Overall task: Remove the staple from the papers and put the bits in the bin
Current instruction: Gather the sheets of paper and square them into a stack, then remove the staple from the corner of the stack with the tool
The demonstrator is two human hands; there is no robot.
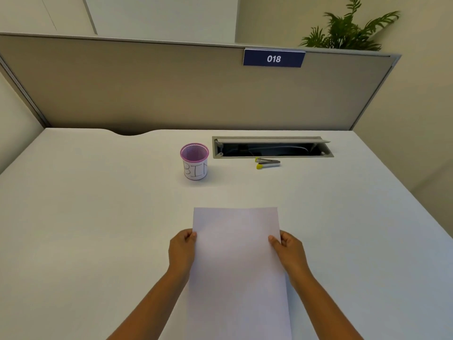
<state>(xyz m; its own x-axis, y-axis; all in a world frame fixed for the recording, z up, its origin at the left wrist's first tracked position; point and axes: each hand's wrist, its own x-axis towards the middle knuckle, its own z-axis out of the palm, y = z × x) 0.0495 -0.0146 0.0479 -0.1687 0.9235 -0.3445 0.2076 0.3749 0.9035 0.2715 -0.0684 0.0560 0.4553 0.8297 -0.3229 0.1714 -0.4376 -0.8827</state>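
While both hands pinch the papers, left grip and right grip at the side edges, bin and staple remover stand beyond on the table.

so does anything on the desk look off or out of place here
Mostly tidy. The one odd thing is the cable hatch at the back of the desk: its lid stands open, with wires showing inside. The bin stands upright, the staple remover lies beside the hatch, and both hands hold the papers flat.
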